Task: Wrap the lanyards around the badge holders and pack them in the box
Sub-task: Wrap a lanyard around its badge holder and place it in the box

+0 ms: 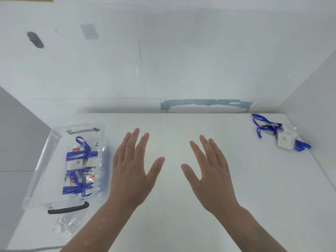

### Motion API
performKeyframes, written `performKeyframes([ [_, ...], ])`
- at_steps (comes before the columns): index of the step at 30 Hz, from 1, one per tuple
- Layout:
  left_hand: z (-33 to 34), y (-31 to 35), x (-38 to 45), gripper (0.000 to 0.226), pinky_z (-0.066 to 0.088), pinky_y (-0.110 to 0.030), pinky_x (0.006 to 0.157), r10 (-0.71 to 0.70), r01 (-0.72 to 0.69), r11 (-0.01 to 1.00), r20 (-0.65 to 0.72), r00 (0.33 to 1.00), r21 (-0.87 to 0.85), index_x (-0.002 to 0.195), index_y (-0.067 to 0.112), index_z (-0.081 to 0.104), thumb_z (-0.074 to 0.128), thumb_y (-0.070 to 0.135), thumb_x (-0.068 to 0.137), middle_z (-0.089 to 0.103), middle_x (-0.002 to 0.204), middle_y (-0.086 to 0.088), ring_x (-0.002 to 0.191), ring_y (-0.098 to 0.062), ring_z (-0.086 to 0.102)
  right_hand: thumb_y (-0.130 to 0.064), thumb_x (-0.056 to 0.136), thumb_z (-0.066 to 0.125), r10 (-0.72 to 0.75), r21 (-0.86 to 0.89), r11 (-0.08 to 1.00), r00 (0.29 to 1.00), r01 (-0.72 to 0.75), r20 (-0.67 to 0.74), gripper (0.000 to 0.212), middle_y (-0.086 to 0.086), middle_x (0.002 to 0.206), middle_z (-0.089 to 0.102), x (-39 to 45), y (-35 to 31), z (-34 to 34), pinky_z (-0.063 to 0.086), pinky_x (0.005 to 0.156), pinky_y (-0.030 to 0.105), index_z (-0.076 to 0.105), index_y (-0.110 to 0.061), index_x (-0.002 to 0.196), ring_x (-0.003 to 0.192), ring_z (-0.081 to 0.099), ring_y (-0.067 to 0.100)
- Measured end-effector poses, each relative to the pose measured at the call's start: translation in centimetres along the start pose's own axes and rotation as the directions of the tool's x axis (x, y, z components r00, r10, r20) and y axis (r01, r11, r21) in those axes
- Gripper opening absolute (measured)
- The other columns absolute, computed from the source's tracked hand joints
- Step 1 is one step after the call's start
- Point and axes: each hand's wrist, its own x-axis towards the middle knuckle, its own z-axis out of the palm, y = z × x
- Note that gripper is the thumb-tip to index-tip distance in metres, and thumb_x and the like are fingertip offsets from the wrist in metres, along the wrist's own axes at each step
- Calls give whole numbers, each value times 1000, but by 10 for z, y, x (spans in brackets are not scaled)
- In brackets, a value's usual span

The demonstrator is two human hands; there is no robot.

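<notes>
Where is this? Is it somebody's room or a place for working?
Probably a small packing workstation, not a home room: a bare white table walled by plain white panels, a clear plastic box of wrapped badges, and more blue lanyards waiting.

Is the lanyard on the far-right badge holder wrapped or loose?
Loose. The blue lanyard trails in open loops across the table beside its badge holder, unlike the wrapped bundles in the box.

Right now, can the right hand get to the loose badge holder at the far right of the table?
Probably yes: the right hand is open and empty, and only bare table lies between it and the loose badge holder.
</notes>
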Motion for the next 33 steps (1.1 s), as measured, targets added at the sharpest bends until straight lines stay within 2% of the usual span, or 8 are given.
performKeyframes([
  [4, -3, -1, -1, 72, -1, -29, 116, 17, -17, 1000, 9, 1000, 16, 153, 30, 21, 29, 68, 92, 8, 164, 10, 152, -11, 0, -62, 97, 28, 4, 14, 1000, 1000, -4, -5, 61, -10, 163, 11, -2, -7, -2, 20, 120, 44, 24, -35, 152, 151, 0, 12],
  [13, 5, 10, 4, 73, 19, -42, 120, 90, -90, 996, 49, 995, -4, 153, 27, 22, 30, 67, 92, 13, 164, 5, 152, -15, 5, -62, 97, 29, 53, -27, 998, 998, -54, -43, 61, -10, 163, 11, -2, 3, -13, 17, 121, 42, 24, -36, 152, 151, 0, 12],
  [17, 18, 36, 13, 74, 14, -40, 122, 174, -171, 985, 98, 980, -31, 154, 29, 18, 26, 69, 92, 10, 165, 7, 152, -12, 1, -63, 97, 27, 141, -54, 988, 986, -146, -88, 61, -11, 164, 9, -17, 24, -26, 15, 122, 42, 23, -37, 152, 151, -2, 11],
  [25, 47, 121, 23, 74, 15, -40, 121, 414, -395, 908, 165, 895, -139, 153, 29, 21, 25, 69, 91, 13, 163, 10, 152, -11, 2, -61, 98, 30, 340, -109, 921, 908, -375, -244, 58, -11, 163, 13, -72, 76, -74, 12, 121, 37, 29, -36, 151, 151, 4, 13],
  [29, 53, 153, 19, 73, 13, -38, 121, 495, -467, 865, 169, 852, -181, 153, 30, 21, 24, 69, 91, 12, 163, 12, 151, -9, 1, -60, 99, 31, 394, -116, 889, 867, -444, -304, 57, -10, 162, 16, -94, 93, -93, 21, 120, 42, 31, -35, 150, 151, 8, 14],
  [33, 53, 173, 18, 72, 15, -39, 120, 530, -498, 844, 162, 832, -201, 152, 29, 23, 25, 67, 92, 15, 163, 10, 152, -10, 3, -59, 98, 34, 399, -117, 882, 856, -457, -330, 56, -9, 162, 20, -106, 106, -101, 25, 118, 46, 34, -34, 149, 151, 11, 15],
])
